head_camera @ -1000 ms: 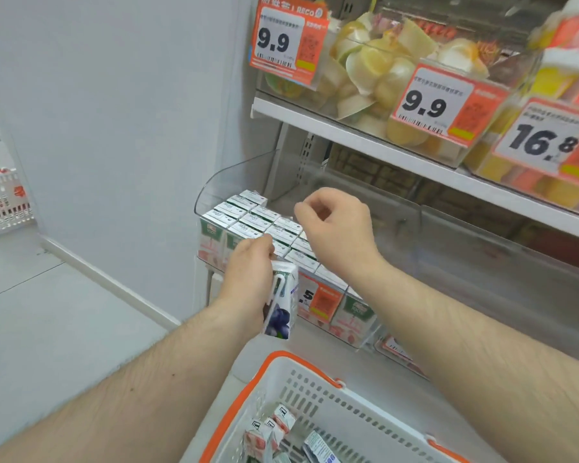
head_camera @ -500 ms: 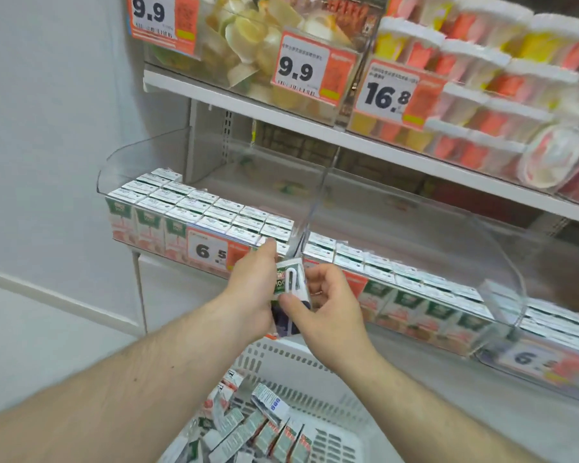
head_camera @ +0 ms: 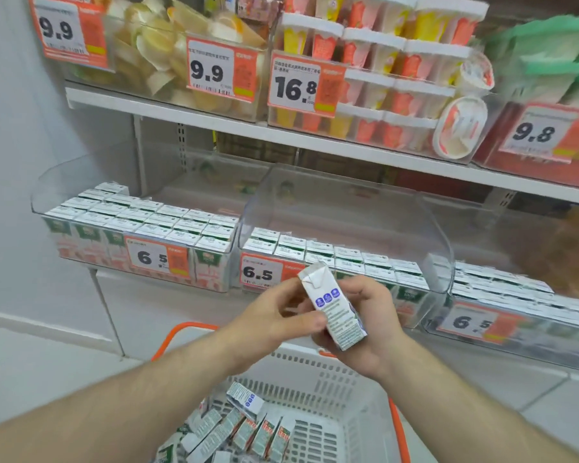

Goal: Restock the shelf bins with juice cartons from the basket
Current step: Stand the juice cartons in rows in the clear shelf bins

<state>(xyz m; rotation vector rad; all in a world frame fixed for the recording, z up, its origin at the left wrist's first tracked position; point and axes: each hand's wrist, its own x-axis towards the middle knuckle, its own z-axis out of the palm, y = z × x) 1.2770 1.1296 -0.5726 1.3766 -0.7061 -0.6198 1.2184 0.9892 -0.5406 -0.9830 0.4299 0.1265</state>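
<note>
Held between both hands: one juice carton [head_camera: 331, 309], tilted, top flap toward 11 o'clock. Left hand [head_camera: 274, 320] pinching its near face with thumb and curled fingers; right hand [head_camera: 370, 329] cupped round the far side from beneath. Carton in the air above the basket [head_camera: 355, 389], just in front of the middle bin [head_camera: 345, 208], not yet placed.

Outward at 12 o'clock: middle bin with two or three rows of cartons along its front and bare space behind (plenty of room, by the look of it). At 10 o'clock, left bin [head_camera: 81, 182] packed about four rows deep, seemingly close to full at the front. At 3 o'clock, right bin [head_camera: 515, 315] partly stocked. At 6 o'clock, loose cartons [head_camera: 234, 426] heaped in the basket, so much restocking left; likely around the midpoint or short of it.

Hard to make out: depth of every bin behind the glare on the clear plastic; right bin blurred and cut by the frame edge; basket's near part cut off at the bottom, so no count possible. Carton's front label turned away, flavour unreadable. Right fingers mostly hidden behind the carton.
</note>
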